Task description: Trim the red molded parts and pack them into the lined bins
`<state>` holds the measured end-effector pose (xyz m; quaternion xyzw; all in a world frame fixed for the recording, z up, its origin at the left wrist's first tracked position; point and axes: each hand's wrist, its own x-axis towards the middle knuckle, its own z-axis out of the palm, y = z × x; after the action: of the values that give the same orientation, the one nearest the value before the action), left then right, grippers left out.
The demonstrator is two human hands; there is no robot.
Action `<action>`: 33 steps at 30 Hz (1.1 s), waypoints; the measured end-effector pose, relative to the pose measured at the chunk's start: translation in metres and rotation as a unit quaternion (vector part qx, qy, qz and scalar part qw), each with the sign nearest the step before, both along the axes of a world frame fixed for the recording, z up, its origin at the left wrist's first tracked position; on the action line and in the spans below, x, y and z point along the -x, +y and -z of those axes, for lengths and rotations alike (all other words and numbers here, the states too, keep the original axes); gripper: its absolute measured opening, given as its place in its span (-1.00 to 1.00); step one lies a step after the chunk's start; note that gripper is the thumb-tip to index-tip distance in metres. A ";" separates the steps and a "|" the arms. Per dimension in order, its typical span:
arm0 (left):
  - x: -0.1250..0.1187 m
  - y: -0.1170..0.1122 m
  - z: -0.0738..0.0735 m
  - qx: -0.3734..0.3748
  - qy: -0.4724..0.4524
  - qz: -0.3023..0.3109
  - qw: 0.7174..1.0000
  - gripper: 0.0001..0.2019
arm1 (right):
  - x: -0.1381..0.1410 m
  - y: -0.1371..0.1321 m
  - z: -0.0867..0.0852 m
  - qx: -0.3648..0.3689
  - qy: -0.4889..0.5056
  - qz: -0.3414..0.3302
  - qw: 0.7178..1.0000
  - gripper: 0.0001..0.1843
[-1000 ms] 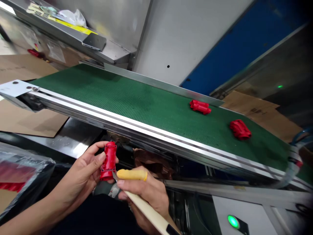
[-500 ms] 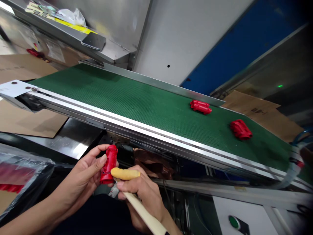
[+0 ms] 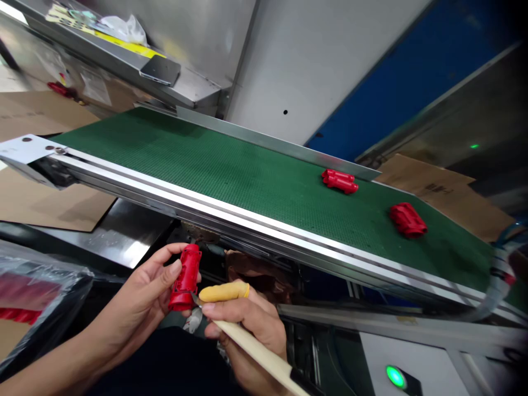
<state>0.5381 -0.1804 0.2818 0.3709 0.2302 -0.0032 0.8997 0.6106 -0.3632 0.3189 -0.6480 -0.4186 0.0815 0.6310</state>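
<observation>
My left hand [image 3: 138, 300] grips a ribbed red plastic moulded part [image 3: 186, 278], held upright and tilted slightly, with the fingers behind it and the thumb on its side. My right hand [image 3: 251, 324] holds a craft knife with a long cream handle [image 3: 259, 352]. Its small blade sits at the lower end of the red part. A yellow finger cot [image 3: 223, 292] covers my right index finger. Two more red moulded parts lie on the green belt, one [image 3: 340, 181] near the far edge and one [image 3: 408, 220] further right, both well out of reach of the blade.
A green conveyor belt [image 3: 206, 176] with aluminium side rails runs diagonally just above my hands. A plastic bag [image 3: 37, 291] holding red items is at lower left. A phone [image 3: 160, 70] lies on a steel shelf. Cardboard sheets cover the floor, and a green light [image 3: 395, 377] glows at lower right.
My right hand has moved slightly right, and the knife handle now lies lower and flatter, with the blade showing at the red part. The red part leans a little more to the right.
</observation>
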 end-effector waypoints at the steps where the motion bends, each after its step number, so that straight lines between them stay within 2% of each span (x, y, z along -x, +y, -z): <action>1: 0.000 0.000 0.000 0.001 0.000 0.000 1.000 -0.50 | 0.000 0.001 0.000 -0.002 -0.003 0.000 1.000 -0.67; 11: 0.001 -0.003 0.003 0.013 -0.004 0.002 1.000 -0.56 | 0.001 0.003 0.001 0.013 -0.003 -0.011 1.000 -0.76; 20: 0.001 -0.001 0.001 0.012 0.014 -0.014 1.000 -0.54 | 0.007 0.002 0.002 0.042 -0.025 0.040 0.998 -0.75; 28: 0.004 0.002 0.001 0.013 0.014 0.008 1.000 -0.54 | 0.006 0.002 -0.001 0.010 -0.016 0.015 1.000 -0.78; 33: 0.004 0.001 0.002 0.018 0.011 0.011 1.000 -0.56 | 0.007 0.001 -0.001 0.032 -0.019 0.014 0.999 -0.79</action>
<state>0.5338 -0.1798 0.2797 0.3569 0.2361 -0.0217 0.9035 0.6034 -0.3617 0.3199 -0.6751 -0.4184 0.0740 0.6031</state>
